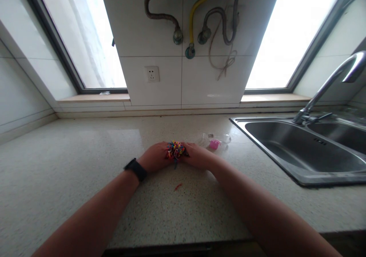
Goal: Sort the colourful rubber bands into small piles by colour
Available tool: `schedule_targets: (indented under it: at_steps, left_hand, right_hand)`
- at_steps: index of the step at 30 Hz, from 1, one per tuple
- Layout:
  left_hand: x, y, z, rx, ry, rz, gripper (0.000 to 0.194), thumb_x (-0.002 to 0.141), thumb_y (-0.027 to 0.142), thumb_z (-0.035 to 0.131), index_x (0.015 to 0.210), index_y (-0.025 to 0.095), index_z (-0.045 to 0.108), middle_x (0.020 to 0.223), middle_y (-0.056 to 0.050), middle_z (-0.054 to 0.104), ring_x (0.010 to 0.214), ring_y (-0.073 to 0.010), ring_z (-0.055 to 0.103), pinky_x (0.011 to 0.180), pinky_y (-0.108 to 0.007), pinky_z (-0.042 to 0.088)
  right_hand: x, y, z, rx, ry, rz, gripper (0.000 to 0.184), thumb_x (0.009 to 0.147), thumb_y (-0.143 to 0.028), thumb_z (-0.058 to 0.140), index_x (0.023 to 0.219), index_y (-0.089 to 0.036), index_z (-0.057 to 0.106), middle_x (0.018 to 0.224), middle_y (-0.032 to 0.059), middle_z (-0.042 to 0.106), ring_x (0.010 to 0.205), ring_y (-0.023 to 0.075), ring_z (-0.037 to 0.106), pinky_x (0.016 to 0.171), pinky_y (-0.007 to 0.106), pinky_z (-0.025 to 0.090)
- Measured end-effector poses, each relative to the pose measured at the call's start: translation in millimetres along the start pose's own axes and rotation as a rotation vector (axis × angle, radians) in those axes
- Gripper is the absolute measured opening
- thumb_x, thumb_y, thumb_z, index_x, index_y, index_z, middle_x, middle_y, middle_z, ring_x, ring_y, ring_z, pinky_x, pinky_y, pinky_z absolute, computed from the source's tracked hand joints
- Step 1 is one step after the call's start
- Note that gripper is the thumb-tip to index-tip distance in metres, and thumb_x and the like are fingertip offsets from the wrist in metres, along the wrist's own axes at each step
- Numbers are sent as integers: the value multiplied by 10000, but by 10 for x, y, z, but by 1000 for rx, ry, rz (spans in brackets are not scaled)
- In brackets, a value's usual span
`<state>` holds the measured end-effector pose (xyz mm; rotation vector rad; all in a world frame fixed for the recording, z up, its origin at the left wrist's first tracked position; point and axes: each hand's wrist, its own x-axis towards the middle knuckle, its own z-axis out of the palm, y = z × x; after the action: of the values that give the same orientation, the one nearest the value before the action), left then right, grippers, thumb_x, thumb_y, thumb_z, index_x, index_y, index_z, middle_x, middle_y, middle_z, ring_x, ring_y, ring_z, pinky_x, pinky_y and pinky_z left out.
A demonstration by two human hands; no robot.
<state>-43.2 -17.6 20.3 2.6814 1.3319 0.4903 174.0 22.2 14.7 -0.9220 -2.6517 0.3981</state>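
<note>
Both hands meet over the middle of the counter. My left hand (pixel 156 155), with a dark watch (pixel 135 169) on its wrist, closes on a bunch of small multicoloured hair ties (pixel 176 150) from the left. From the right, my right hand (pixel 197 155) closes on the same bunch. The bunch bulges up between the hands, and a dark strand hangs from it toward me. Most of the fingertips are hidden. One loose reddish hair tie (pixel 178 187) lies on the counter nearer to me. Just beyond my right hand lies a clear plastic container (pixel 224 138) with a pink part (pixel 214 144).
The speckled counter (pixel 85 165) spreads around the hands, its front edge close to me. To the right is a steel double sink (pixel 280 161) with a tall tap (pixel 323 85). A tiled wall with a socket (pixel 152 74) and pipes (pixel 191 28) stands behind, between two windows.
</note>
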Motion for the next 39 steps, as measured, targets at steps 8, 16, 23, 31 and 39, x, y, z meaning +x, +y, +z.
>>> schedule_targets:
  at_steps: [8,16,23,31,39]
  left_hand:
    - [-7,-46,18,-1,88,-36,169,855,295,583,958,192,667,965,-88,692,904,-230,623,828,-345,479]
    - [-8,-52,-26,73,128,-43,104,876,278,545,866,189,596,862,-72,660,820,-220,595,745,-328,456]
    - [-19,-28,-69,101,177,-87,113,885,262,533,902,176,604,882,-84,655,843,-228,601,763,-342,473]
    - [-35,3,-104,-58,229,-59,310,927,303,526,1206,196,605,1089,-75,683,1026,-226,606,929,-386,462]
    - [-63,19,-161,-116,197,-13,491,890,502,588,1281,207,562,1184,-104,633,1116,-255,560,995,-420,423]
  right_hand:
    - [7,-6,-39,-49,104,25,264,800,-205,574,1058,-159,598,1044,120,697,959,255,643,803,314,447]
    - [-16,-51,-106,-3,174,38,242,828,-242,613,1061,-175,616,1023,99,694,942,236,630,807,310,430]
    - [-30,-37,-123,88,225,22,377,824,-228,644,1197,-208,595,1112,96,690,1021,245,635,854,341,452]
    - [-39,-40,-142,155,279,-15,409,894,-400,609,1252,-205,565,1148,102,676,1033,233,632,886,355,465]
    - [-63,-33,-161,237,210,-37,485,880,-460,625,1280,-197,547,1162,112,662,1011,219,634,863,359,492]
